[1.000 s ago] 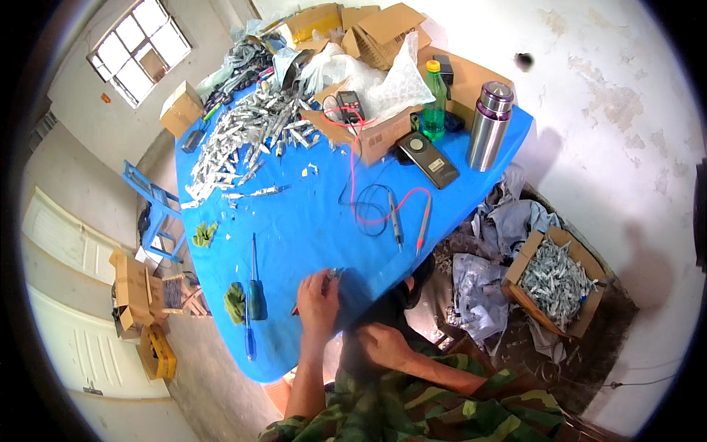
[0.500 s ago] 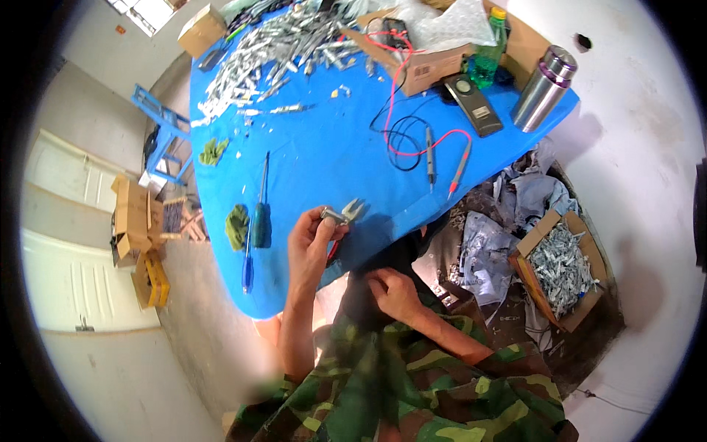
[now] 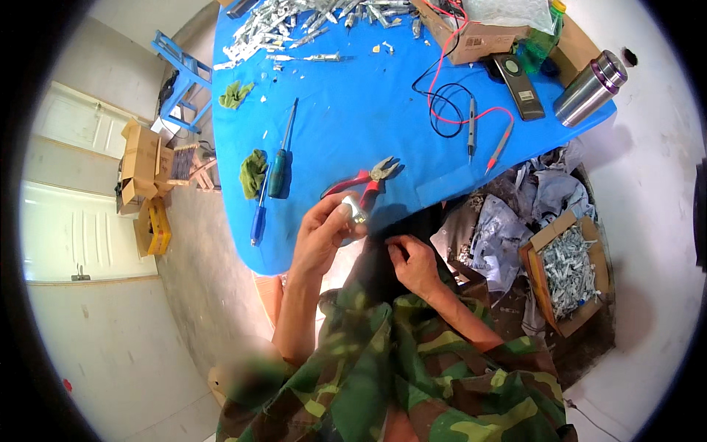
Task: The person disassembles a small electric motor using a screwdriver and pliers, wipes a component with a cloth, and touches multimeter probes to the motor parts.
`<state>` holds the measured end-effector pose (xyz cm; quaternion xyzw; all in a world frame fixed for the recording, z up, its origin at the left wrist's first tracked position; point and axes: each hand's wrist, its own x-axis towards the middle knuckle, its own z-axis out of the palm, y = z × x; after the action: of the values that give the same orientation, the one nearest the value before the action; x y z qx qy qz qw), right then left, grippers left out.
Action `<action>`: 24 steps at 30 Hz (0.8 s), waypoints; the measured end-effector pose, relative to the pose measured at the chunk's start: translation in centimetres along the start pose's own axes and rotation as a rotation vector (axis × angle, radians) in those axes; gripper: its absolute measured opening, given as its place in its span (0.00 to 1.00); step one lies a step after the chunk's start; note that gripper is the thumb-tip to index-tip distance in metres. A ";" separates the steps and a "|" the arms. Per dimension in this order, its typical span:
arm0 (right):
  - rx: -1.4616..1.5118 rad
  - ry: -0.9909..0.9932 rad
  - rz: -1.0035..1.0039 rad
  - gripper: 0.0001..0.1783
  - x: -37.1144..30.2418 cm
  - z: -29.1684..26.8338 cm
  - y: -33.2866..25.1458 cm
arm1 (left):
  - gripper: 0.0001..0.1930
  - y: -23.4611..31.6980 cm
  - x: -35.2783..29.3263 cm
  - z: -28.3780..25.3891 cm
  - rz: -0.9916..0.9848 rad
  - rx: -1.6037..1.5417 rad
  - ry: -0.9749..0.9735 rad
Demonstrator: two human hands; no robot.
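My left hand point(image 3: 324, 236) is closed around a small silvery metal piece point(image 3: 356, 210) just off the near edge of the blue table point(image 3: 346, 125). Red-handled pliers point(image 3: 364, 180) lie on the table right behind it. My right hand point(image 3: 412, 261) is lower and to the right, its fingers pinched on dark fabric at my lap; what lies between the fingertips is too small to tell. A camouflage garment point(image 3: 412, 368) covers my lap.
Two screwdrivers point(image 3: 276, 173) and green rags point(image 3: 252, 171) lie left of the pliers. Black and red meter probes point(image 3: 471, 121), a black meter point(image 3: 519, 85), a steel flask point(image 3: 589, 87) and a heap of silvery parts point(image 3: 309, 18) sit farther back. A cardboard box of metal parts point(image 3: 571, 272) stands on the floor at right.
The view has tipped down toward my lap. My left hand has drawn the silvery piece back from the table toward me, leaving the pliers on the table. My right hand stays at my lap.
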<state>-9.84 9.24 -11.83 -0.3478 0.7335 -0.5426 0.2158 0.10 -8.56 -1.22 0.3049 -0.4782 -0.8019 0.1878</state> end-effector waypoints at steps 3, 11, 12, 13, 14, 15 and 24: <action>-0.011 0.009 -0.013 0.09 0.0 0.0 0.3 | 0.18 -0.1 -0.5 0.2 -0.007 0.026 0.021; 0.010 0.027 -0.014 0.08 -0.2 0.1 -0.2 | 0.20 -0.8 -1.2 -0.5 0.065 0.148 -0.022; 0.022 0.023 -0.007 0.07 -0.2 0.0 -0.4 | 0.20 -0.8 -1.4 -0.7 0.066 0.167 -0.016; 0.034 0.017 0.001 0.07 -0.3 0.0 -0.4 | 0.21 -0.9 -1.7 -0.9 0.067 0.185 -0.009; 0.020 0.022 -0.008 0.07 -0.3 0.0 -0.2 | 0.21 -0.8 -1.9 -1.0 0.086 0.195 -0.001; 0.007 0.027 -0.016 0.07 -0.4 0.1 0.0 | 0.21 -0.7 -2.2 -1.0 0.105 0.205 0.008; -0.015 -0.014 -0.036 0.08 -0.1 0.2 0.2 | 0.19 -1.2 -3.8 -2.1 0.181 0.301 0.133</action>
<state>-9.71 9.28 -12.12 -0.3662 0.7298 -0.5384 0.2084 4.29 -7.08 -1.82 0.3376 -0.6047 -0.6794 0.2427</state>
